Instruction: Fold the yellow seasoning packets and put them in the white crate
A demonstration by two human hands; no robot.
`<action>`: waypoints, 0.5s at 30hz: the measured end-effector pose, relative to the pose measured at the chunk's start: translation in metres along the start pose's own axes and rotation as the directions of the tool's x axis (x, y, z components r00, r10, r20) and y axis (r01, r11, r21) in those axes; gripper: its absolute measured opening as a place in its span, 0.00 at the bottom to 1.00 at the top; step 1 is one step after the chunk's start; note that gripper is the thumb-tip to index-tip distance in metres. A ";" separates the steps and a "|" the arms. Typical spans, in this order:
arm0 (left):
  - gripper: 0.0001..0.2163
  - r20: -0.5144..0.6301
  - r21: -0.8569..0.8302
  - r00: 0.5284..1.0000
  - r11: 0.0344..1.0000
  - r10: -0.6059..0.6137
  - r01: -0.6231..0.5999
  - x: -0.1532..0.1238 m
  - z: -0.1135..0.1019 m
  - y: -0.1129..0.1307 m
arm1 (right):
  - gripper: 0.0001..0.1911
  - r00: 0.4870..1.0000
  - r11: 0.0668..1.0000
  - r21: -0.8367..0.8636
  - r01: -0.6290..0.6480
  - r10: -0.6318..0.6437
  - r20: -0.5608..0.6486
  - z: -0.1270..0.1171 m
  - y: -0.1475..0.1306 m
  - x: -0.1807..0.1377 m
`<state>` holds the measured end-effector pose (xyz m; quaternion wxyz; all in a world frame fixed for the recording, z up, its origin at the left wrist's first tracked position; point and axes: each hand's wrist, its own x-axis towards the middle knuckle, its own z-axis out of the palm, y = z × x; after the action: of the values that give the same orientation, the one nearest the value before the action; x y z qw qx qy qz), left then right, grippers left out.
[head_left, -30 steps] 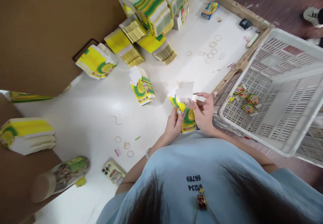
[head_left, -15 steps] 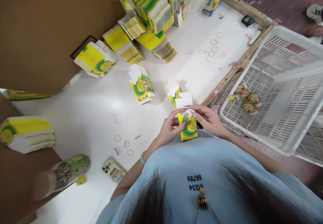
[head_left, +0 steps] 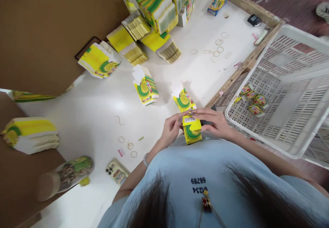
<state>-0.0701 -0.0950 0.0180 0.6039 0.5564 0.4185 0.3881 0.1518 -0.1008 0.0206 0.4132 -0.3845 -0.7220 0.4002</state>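
Note:
A small yellow-green carton [head_left: 192,134] stands close against my shirt, between my two hands. Its flap with a barcode is folded down over the top. My left hand [head_left: 171,127] grips the carton's left side, fingertips at the flap's back edge. Along the back and right side, my right hand [head_left: 214,121] is closed round it, with fingers across the far edge. Just beyond my fingers is another carton [head_left: 183,98] with its white flap up, partly hidden by the held one. A third carton [head_left: 145,87], flaps raised, stands further left on the white table.
Flat carton bundles [head_left: 125,46] and a tall carton stack [head_left: 159,9] are at the back. A white crate [head_left: 277,91] with several filled cartons stands right, beyond a wooden edge [head_left: 231,79]. Rubber bands [head_left: 217,51], a phone [head_left: 117,171] and a jar [head_left: 69,176] lie about.
The white flap that stood up on the held carton is now folded down, showing its barcode side. My right hand has shifted slightly and the carton behind shows more.

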 end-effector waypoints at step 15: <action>0.21 0.069 0.209 0.998 0.978 -0.001 -0.014 0.000 -0.010 0.015 | 0.21 0.798 0.641 0.479 -0.599 0.435 0.417 -0.005 -0.016 0.018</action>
<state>-0.0791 -0.0900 0.0328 0.5546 0.6312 0.4343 0.3245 0.1466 -0.0893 0.0419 0.2783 -0.3715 -0.4667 0.7528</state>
